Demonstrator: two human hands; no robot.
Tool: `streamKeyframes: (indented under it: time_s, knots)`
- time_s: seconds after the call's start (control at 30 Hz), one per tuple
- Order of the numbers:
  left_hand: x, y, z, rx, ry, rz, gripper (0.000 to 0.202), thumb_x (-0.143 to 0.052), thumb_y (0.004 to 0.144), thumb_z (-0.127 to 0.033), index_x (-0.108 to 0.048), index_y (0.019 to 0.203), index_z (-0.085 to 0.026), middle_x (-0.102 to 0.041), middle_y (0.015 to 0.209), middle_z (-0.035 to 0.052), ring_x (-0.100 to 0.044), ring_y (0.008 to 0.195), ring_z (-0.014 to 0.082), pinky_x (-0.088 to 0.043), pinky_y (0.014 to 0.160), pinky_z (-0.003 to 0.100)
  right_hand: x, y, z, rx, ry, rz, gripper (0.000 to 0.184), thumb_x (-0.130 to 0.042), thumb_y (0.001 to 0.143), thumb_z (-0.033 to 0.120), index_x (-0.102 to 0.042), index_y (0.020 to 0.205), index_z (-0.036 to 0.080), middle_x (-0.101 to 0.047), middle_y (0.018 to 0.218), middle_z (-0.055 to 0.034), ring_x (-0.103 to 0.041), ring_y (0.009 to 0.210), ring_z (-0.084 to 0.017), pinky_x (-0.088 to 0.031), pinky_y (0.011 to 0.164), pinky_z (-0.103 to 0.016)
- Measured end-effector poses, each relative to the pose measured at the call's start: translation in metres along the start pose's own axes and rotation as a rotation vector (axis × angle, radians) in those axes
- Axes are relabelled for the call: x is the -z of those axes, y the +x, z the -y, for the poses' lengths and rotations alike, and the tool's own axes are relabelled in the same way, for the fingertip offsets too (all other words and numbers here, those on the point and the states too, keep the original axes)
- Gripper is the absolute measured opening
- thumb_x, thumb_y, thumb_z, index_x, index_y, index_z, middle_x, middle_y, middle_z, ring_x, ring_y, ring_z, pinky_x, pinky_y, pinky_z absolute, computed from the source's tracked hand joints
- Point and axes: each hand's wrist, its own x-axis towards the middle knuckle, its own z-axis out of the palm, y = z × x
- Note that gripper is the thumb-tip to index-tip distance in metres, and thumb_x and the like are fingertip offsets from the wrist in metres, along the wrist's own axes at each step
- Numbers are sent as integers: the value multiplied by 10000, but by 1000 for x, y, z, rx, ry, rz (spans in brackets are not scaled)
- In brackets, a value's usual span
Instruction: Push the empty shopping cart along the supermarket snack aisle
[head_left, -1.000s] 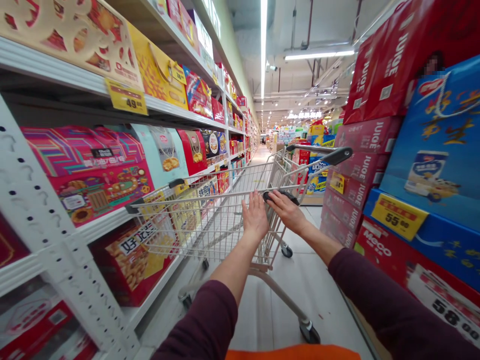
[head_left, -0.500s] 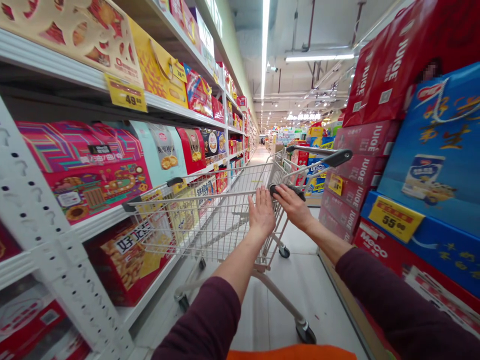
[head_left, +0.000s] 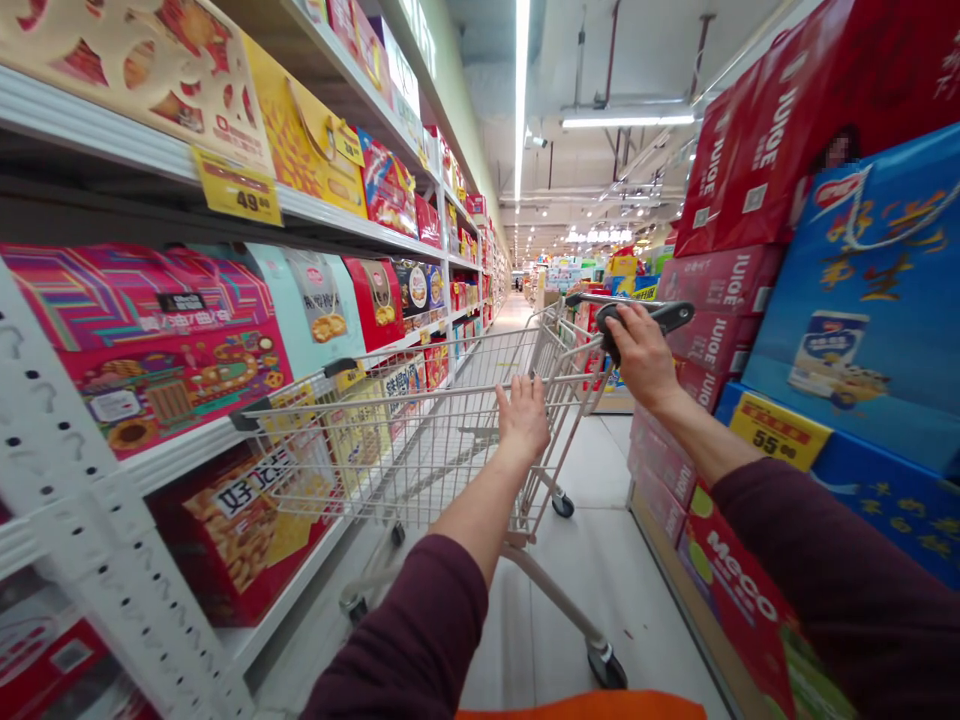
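Note:
A wire shopping cart [head_left: 390,400] stands turned sideways in the aisle, its basket showing no goods. My left hand [head_left: 523,422] lies on the cart's near side rim, fingers stretched out and slightly apart. Higher and to the right, my right hand [head_left: 641,355] is closed around a small black object [head_left: 609,328], mostly covered by the fingers; its kind does not show. That hand is beside the cart's handle [head_left: 671,316], which has a black end piece. Whether it touches the handle I cannot tell.
Shelves with boxed snacks, such as a pink patterned box [head_left: 165,350], line the left side. On the right are stacked red boxes [head_left: 720,270] and a blue gift bag [head_left: 862,310]. Part of a person [head_left: 832,160] shows behind them. The tiled floor [head_left: 577,570] runs along the aisle.
My right hand has moved right and up from beside my left hand to the handle's end, carrying the black object. My left hand stays on the rim. The view has shifted slightly.

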Motion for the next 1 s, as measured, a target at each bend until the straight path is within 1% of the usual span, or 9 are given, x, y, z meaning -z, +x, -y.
streamKeyframes:
  time_s: [0.1,0.17,0.3,0.4,0.53,0.63,0.73,0.87,1.0]
  knots:
    - [0,-3,2,-19,7,-13,698,-458,842,-172,-238,1497,-78,-308,1563,172,-236,1461,281,-175,1180,562,1,-2,1,26,-43,-35,403,-326,976,158,-658,1198,110,-591,1328,-180,-433,1345,-304,-391,1103,-493]
    - [2,-5,6,-28,23,-18,695,-471,843,-188,-251,1492,-74,-316,1559,173,-250,1454,279,-173,1182,556,-5,-6,17,62,-43,-11,386,-346,968,146,-658,1194,126,-598,1329,-158,-441,1343,-293,-400,1097,-493]
    - [10,-11,14,-53,77,-24,710,-514,826,-209,-277,1475,-49,-337,1545,184,-288,1432,280,-154,1189,550,-21,-8,62,156,15,117,393,-374,934,95,-637,1219,155,-579,1363,-128,-442,1351,-272,-397,1100,-518]
    - [13,-15,16,-43,93,-18,741,-547,808,-234,-281,1475,-55,-353,1537,183,-306,1423,278,-146,1194,540,-23,-4,77,188,53,176,399,-385,919,79,-633,1224,144,-567,1374,-145,-434,1358,-279,-380,1108,-528]
    - [11,-18,13,5,50,-51,807,-559,790,-251,-220,1496,-54,-253,1582,186,-199,1472,282,-133,1195,539,-10,5,57,144,57,167,382,-403,934,111,-618,1249,147,-547,1394,-150,-408,1375,-279,-357,1124,-518]
    - [9,-14,4,4,2,-110,825,-541,797,-255,-173,1508,-55,-125,1611,182,-96,1496,286,-122,1191,552,1,7,30,81,27,84,375,-376,957,142,-626,1237,148,-565,1373,-145,-408,1370,-288,-358,1121,-519]
    - [10,-6,-10,-36,-35,-147,815,-519,826,-291,-150,1512,-55,-104,1613,179,-73,1500,273,-118,1194,539,5,6,15,55,-16,10,386,-346,966,149,-640,1216,162,-581,1354,-133,-419,1357,-284,-364,1118,-497]
    - [10,2,-24,-85,-57,-129,809,-519,840,-329,-157,1510,-57,-140,1610,177,-106,1497,266,-114,1197,532,-1,2,24,102,-53,30,363,-377,950,148,-646,1194,145,-598,1332,-134,-461,1318,-291,-387,1093,-504]
    - [7,2,-24,-89,-66,-78,804,-521,840,-303,-153,1507,-48,-207,1593,194,-159,1488,257,-120,1200,521,-8,0,45,170,-34,109,366,-450,896,163,-631,1211,121,-582,1347,-154,-466,1309,-305,-366,1098,-528]
